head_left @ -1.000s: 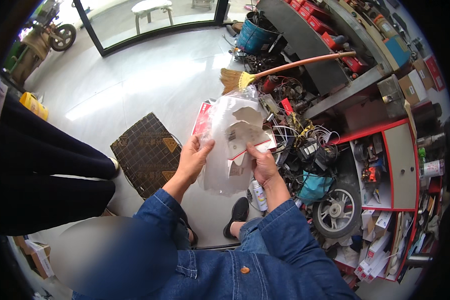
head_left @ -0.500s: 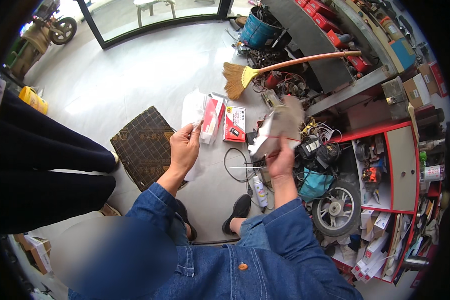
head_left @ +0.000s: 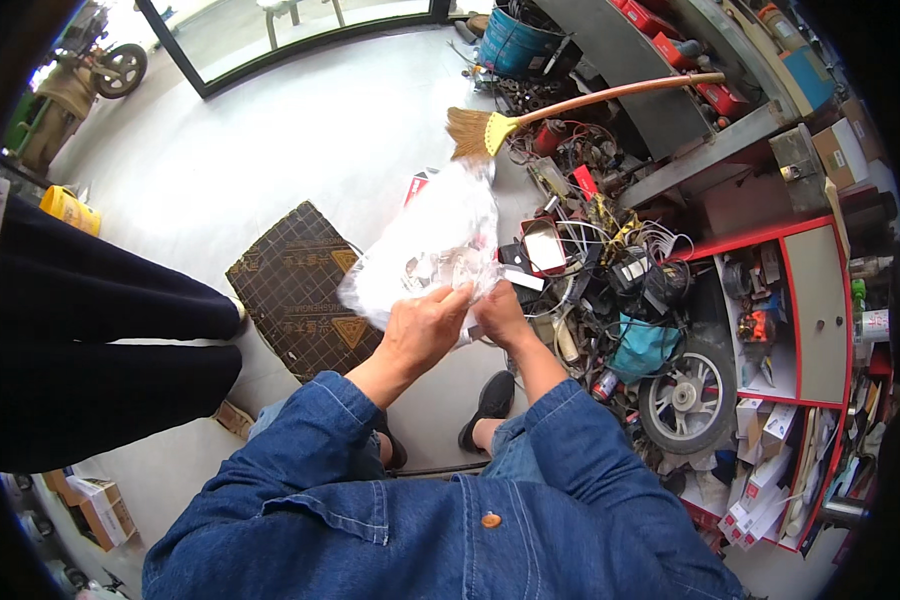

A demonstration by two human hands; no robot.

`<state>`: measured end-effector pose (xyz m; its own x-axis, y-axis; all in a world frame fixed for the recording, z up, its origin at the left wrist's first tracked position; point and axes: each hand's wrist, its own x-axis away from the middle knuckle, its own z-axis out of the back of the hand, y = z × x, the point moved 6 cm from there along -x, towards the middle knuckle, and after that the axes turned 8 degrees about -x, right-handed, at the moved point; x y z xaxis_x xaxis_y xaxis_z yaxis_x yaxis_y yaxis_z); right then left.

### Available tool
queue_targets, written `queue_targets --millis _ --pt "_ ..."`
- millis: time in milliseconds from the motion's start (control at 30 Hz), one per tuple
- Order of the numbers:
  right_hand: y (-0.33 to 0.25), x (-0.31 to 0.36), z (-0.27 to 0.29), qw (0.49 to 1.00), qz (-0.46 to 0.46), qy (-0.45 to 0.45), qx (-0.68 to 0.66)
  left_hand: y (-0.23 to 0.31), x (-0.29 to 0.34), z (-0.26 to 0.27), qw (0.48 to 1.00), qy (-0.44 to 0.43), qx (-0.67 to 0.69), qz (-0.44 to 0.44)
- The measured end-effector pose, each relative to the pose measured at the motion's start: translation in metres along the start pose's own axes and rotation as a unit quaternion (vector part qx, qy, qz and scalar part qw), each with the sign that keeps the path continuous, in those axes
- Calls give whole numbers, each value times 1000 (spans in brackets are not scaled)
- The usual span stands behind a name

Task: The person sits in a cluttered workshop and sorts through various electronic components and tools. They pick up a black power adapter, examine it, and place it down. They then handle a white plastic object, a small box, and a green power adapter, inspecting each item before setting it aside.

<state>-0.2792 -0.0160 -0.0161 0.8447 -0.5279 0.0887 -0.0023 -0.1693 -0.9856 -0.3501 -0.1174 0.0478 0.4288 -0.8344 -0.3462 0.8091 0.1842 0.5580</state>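
Observation:
A clear plastic bag [head_left: 435,225] hangs spread in front of me, over the floor. My left hand [head_left: 425,328] is closed on its near edge, with thumb and fingers pinched together. Right beside it, my right hand [head_left: 500,312] is closed on the same edge, its fingertips partly hidden by the plastic. Something crumpled shows through the bag near my fingers, but I cannot make out what it is. Behind the bag a corner of a red and white box [head_left: 417,186] peeks out. An open red and white carton [head_left: 544,246] lies on the heap to the right.
A dark printed board [head_left: 300,285] lies on the floor at left, near another person's legs [head_left: 110,290]. At right are a tangled heap of cables [head_left: 620,260], a small wheel [head_left: 682,398] and a red-edged cabinet [head_left: 815,320]. A broom [head_left: 490,130] leans across the heap.
My right hand has let go of the carton, which now lies on the heap, and has moved left to the plastic bag. The bag has been raised and spread, covering the boxes on the floor.

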Motion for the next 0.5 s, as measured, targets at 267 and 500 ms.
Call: queue_targets --millis 267,500 --pt "24 1 -10 996 -89 -7 6 16 15 -29 995 -67 14 -73" --pt "53 2 -6 953 -68 104 -277 -8 9 -27 990 -99 -98 33"
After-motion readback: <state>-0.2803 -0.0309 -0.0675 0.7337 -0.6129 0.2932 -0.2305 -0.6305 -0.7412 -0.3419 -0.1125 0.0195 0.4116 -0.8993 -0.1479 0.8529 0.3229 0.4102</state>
